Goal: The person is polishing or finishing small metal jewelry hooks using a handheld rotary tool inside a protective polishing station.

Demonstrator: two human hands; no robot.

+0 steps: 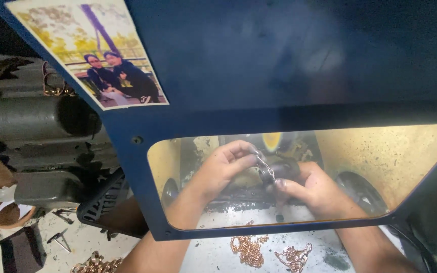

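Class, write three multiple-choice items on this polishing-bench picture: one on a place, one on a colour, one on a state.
1. Where do the loose chain piles lie? A on the bench below the window; B on the photo; C on the motor.
2. What colour is the guard hood? A red; B dark blue; C white.
3. What do the left hand and right hand do? A hang free; B hold a chain between them; C rest flat.

A, they lie under the pane; B, its frame is blue; B, fingers pinch it.
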